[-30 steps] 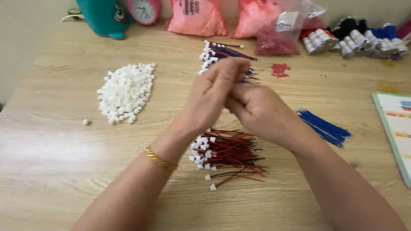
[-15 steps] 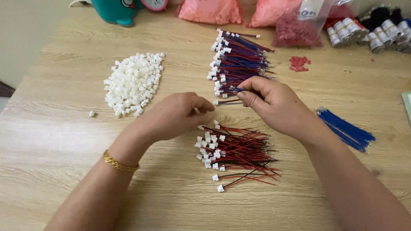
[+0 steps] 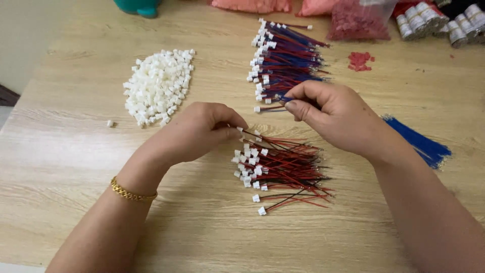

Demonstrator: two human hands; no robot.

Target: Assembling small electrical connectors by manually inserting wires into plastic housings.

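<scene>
Your left hand [image 3: 199, 132] pinching red-black lead from near pile [image 3: 283, 169]. Right hand [image 3: 331, 114] pinching red-blue lead at far pile [image 3: 285, 63] edge.

Table [image 3: 76, 167] holds everything. Connector heap [image 3: 157, 85] far left; one stray connector [image 3: 109, 123] just left of it. Wire bundle [image 3: 287, 60] behind the right hand [image 3: 336, 114]; second wire bundle [image 3: 280, 169] in front, between both hands, left hand [image 3: 199, 131] touching its left end. Loose wires [image 3: 422, 146] right of the right wrist. Bags [image 3: 361, 17] and spools [image 3: 439, 25] along back edge.
</scene>
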